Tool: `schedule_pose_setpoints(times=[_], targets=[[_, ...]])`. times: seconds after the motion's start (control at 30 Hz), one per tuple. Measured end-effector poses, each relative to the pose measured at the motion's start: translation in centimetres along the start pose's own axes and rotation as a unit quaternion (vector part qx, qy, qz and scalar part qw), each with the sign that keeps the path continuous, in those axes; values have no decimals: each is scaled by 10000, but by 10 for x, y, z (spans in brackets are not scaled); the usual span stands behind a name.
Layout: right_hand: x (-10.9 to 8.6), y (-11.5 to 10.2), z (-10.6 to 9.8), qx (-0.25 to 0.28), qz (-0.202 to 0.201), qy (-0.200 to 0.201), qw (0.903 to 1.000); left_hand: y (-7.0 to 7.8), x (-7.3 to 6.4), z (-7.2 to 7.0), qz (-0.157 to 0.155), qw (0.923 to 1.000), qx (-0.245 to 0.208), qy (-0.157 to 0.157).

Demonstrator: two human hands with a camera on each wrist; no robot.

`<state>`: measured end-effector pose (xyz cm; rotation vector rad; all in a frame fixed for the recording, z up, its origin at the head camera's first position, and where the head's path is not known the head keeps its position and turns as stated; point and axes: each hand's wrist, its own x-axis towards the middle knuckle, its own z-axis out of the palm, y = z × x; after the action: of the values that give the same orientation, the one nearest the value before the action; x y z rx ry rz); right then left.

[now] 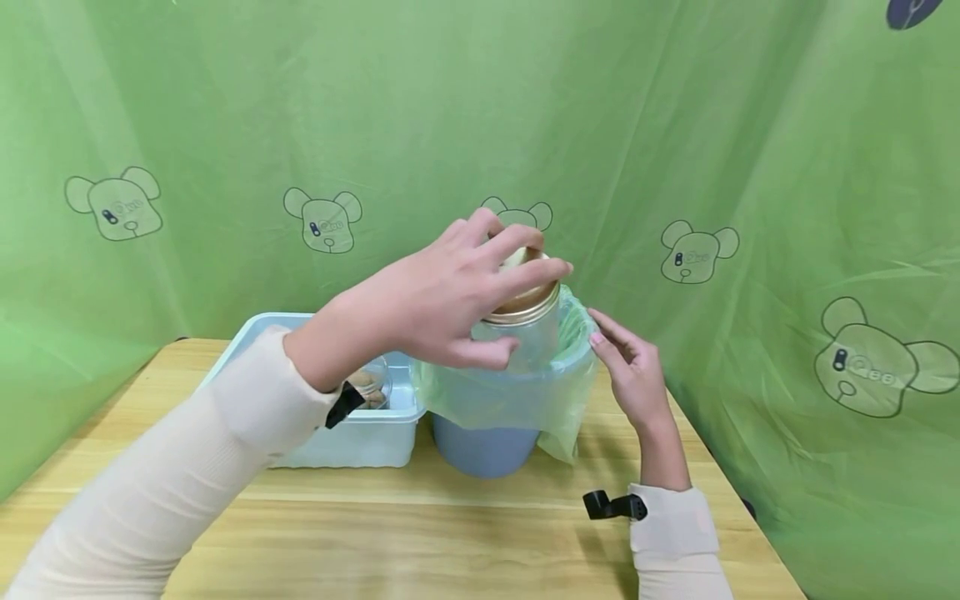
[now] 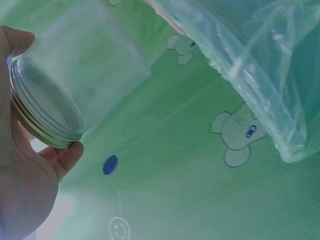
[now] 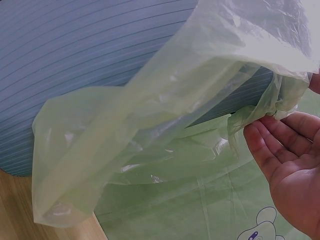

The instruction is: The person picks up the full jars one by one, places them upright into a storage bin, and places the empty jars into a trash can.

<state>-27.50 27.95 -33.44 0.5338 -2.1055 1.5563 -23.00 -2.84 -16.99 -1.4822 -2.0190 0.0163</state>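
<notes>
The left hand [image 1: 442, 300] grips a clear glass jar [image 1: 525, 329] from above, its fingers curled round the gold screw lid [image 1: 525, 292] and the thumb pressed against the glass just under it; the left wrist view shows the same hold, the lid's rim lying against the palm and the jar's body jutting free. The jar hangs above the mouth of a blue ribbed bin [image 1: 483, 446] lined with a pale green plastic bag [image 1: 517, 392]. The right hand [image 1: 633, 375] rests at the bin's right rim, fingers straight and together, their tips touching the folded-over edge of the bag, which hangs loose down the bin's side. Just left of the bin, touching it or nearly so, sits a light blue tray [image 1: 367, 437]. Both stand on a wooden table [image 1: 420, 533], with bare board nearer the person. Green cloth printed with bears [image 1: 750, 150] closes in behind and to each side.
</notes>
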Motion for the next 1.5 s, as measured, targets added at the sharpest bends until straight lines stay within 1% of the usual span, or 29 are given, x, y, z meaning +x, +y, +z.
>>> schedule_pose_setpoints(times=[0.23, 0.47, 0.63, 0.83, 0.97, 1.27, 1.5], targets=[[-1, 1, 0, -12, 5, 4, 10000, -13, 1, 13, -270, 9992, 4, -310], [-1, 1, 0, -24, -8, 22, 10000, -27, 2, 35, -506, 9970, -61, -586], [0, 0, 0, -5, -20, 25, 10000, -35, 2, 50, -639, 9944, -55, -837], [0, 0, 0, -2, -27, 2, 10000, -42, 2, 64, -915, 9879, -136, -1246], [0, 1, 0, 18, -38, 11, 10000, -45, 3, 74, -976, 9838, -189, -1491], [0, 2, 0, -14, -60, 18, 10000, -47, 5, 92, -1143, 9754, -400, -1842], [0, 2, 0, 19, -59, 8, 10000, -48, 9, 101, -1259, 9680, -461, -2121]])
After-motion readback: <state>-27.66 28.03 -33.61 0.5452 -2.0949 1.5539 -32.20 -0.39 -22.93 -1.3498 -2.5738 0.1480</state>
